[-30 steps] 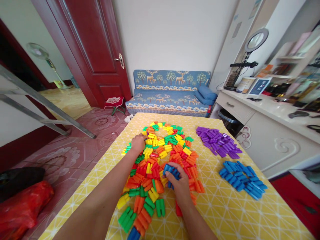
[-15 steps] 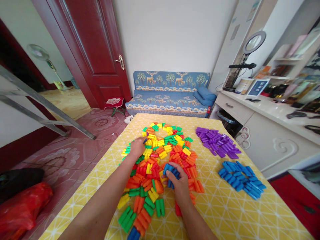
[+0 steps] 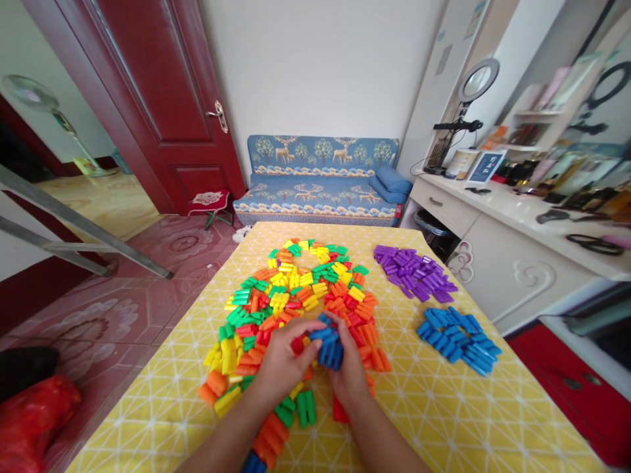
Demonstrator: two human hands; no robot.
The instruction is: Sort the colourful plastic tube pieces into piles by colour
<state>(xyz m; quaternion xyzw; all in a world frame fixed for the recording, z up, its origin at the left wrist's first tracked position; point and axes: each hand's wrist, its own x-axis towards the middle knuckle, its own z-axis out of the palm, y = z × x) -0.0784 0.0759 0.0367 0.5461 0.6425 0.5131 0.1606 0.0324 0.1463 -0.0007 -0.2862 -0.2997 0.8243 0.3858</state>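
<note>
Both my hands meet over the near part of a mixed pile of plastic building blocks (image 3: 294, 279) in yellow, green, orange and red. My right hand (image 3: 351, 364) is curled round several blue building blocks (image 3: 329, 355), bunched against its palm and fingers. My left hand (image 3: 283, 358) is closed, its thumb and fingers pinching a blue block at the left side of that bunch. My fingers partly hide the held blocks, as well as the pile below them. A blue block (image 3: 254, 462) lies at the near edge of the view, by some orange ones.
On the right of the yellow patterned tablecloth (image 3: 409, 420) lie a purple block heap (image 3: 417, 272) and a blue block heap (image 3: 459, 338). Beyond the table stands a blue sofa (image 3: 315, 190). A white dresser (image 3: 517, 256) is at the right, a metal ladder (image 3: 93, 243) at the left.
My left hand has come back from the far left of the pile to the blue blocks in my right hand. The view has turned slightly right.
</note>
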